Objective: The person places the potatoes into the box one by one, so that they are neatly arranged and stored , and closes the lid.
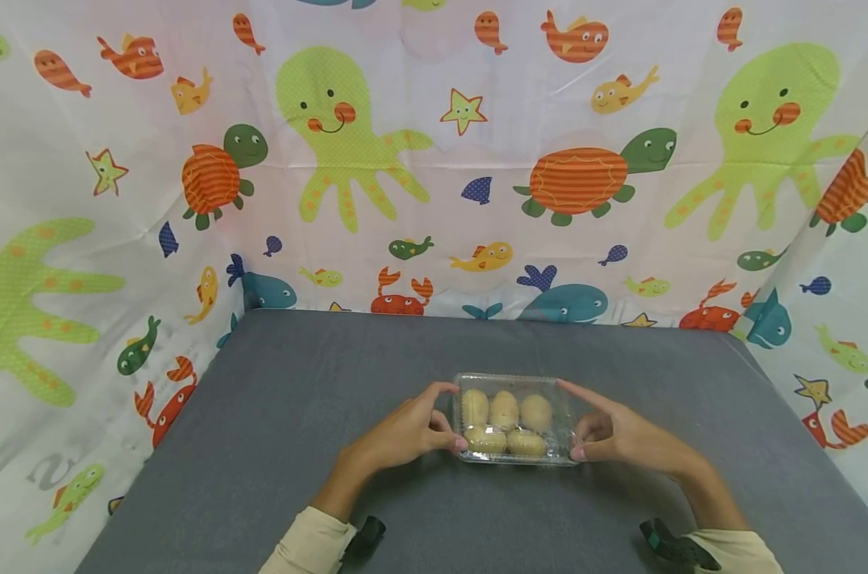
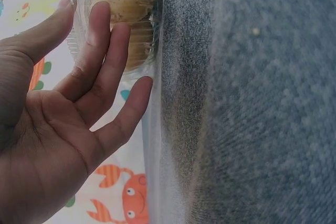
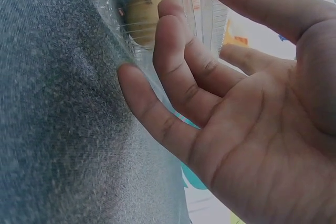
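Note:
A clear plastic clamshell container [image 1: 564, 410] lies on the grey table, with its long side running left to right. Through its lid show several rounded, yellowish-tan pieces [image 1: 504, 410], in a back row and a front row. My left hand [image 1: 403, 433] holds the container's left end, thumb at the front corner and index finger at the back corner. At the opposite end my right hand [image 1: 629, 434] grips it the same way. In the left wrist view the other fingers [image 2: 116, 51] curve beside the container wall. Bent fingers [image 3: 170, 51] also show alongside it in the right wrist view.
Grey cloth covers the table [image 1: 297, 375]. A white curtain [image 1: 434, 207] printed with sea animals rises along the back and both sides. Dark straps [image 1: 365, 538] sit at both wrists, by the cream sleeves [image 1: 310, 544].

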{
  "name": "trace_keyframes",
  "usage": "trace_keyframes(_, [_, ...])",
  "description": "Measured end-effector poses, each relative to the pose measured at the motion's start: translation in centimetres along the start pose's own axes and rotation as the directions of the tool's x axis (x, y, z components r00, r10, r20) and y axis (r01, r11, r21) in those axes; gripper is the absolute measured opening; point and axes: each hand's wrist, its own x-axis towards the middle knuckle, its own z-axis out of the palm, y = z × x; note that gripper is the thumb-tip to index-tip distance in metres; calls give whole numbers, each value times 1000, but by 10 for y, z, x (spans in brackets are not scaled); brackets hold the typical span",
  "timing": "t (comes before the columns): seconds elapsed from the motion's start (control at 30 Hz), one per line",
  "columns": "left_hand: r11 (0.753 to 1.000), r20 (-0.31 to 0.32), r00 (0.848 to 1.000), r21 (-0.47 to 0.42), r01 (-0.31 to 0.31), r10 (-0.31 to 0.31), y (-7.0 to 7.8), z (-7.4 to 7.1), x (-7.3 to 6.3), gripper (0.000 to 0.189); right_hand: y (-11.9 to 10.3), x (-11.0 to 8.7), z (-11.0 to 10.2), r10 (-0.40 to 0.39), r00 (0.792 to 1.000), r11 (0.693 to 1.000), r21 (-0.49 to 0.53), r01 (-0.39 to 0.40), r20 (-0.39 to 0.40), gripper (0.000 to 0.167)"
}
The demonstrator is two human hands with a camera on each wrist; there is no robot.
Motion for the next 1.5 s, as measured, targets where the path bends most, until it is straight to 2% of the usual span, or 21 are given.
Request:
trace_keyframes(0.27, [1000,-8,1000,-8,7,-7,1,3,0,85,1,-1,1,12,1000,1000,17,-12,-1,96])
trace_keyframes(0.93, [1000,-8,1000,-3,24,-24,3,5,0,87,1,0,2,-38,999,999,28,38,-1,102])
trace_keyframes(1.5, [1000,1,1000,7,21,-21,2,6,0,87,2,2,4,-20,1000,1000,4,21,-8,108])
